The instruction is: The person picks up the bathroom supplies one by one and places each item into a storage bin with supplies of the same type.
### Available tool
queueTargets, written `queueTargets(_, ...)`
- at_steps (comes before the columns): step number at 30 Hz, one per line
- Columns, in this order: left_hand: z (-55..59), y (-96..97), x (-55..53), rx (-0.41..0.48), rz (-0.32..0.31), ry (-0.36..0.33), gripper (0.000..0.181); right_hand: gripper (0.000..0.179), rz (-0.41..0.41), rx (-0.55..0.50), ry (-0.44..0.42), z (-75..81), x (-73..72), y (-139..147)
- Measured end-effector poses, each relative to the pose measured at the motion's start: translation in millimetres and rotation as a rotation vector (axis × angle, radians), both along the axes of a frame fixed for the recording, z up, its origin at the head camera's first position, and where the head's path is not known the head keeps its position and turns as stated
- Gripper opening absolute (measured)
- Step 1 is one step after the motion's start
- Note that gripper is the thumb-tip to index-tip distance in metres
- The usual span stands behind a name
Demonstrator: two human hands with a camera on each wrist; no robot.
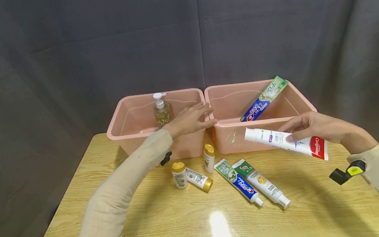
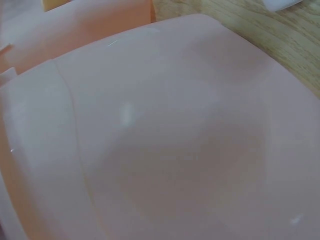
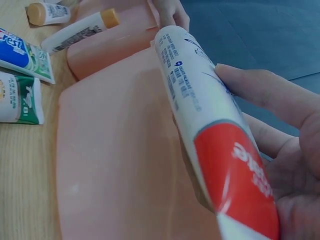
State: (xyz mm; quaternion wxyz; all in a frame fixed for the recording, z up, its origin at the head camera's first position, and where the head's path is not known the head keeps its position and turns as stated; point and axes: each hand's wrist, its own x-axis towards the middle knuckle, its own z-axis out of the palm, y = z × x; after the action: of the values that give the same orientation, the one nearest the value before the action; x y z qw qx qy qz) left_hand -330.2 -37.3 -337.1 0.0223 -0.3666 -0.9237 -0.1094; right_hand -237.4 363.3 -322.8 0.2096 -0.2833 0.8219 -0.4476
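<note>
In the head view my right hand holds a white Colgate toothpaste tube with a red end, thumb on the near side. It is in front of the right pink bin, its white cap pointing left. The right wrist view shows the same tube between thumb and fingers. My left hand reaches over the left pink bin, fingertips at the adjoining rims. That hand is out of the left wrist view, where pink bin wall fills most of the picture.
A pump bottle stands in the left bin, and a Crest box leans in the right one. On the table are a Crest tube, a green-and-white tube and small gold-capped bottles, one of them lying down.
</note>
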Motion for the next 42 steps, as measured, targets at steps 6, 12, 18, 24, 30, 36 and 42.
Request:
queueTargets(6, 0.6, 0.9, 1.2, -0.007, 0.004, 0.010, 0.067, 0.035, 0.000, -0.011, 0.017, 7.1, -0.7, 0.4)
queueTargets(12, 1.1, 1.2, 1.0, -0.008, 0.001, 0.020, 0.066, 0.035, -0.066, -0.005, 0.029, 12.3, -0.3, -0.5)
queueTargets(18, 0.9, 0.9, 0.3, -0.006, 0.000, 0.019, 0.066, 0.033, -0.137, 0.012, 0.051, 16.6, -2.9, -2.3)
queueTargets(24, 0.8, 0.7, 1.4, -0.013, 0.000, 0.014, 0.066, 0.031, -0.180, 0.027, 0.045, 20.9, -5.8, -4.9)
queueTargets(30, 0.4, 0.8, 1.5, -0.011, 0.003, 0.019, 0.065, 0.029, -0.230, 0.054, 0.017, 28.5, -7.4, -7.6)
queueTargets(36, 0.6, 1.4, 2.7, -0.007, 0.006, 0.011, 0.066, 0.029, -0.237, 0.051, 0.000, 34.4, -10.6, -8.3)
queueTargets(42, 0.1, 1.8, 2.3, -0.003, 0.000, 0.011, 0.066, 0.029, -0.290, 0.055, -0.002, 37.2, -14.1, -11.0)
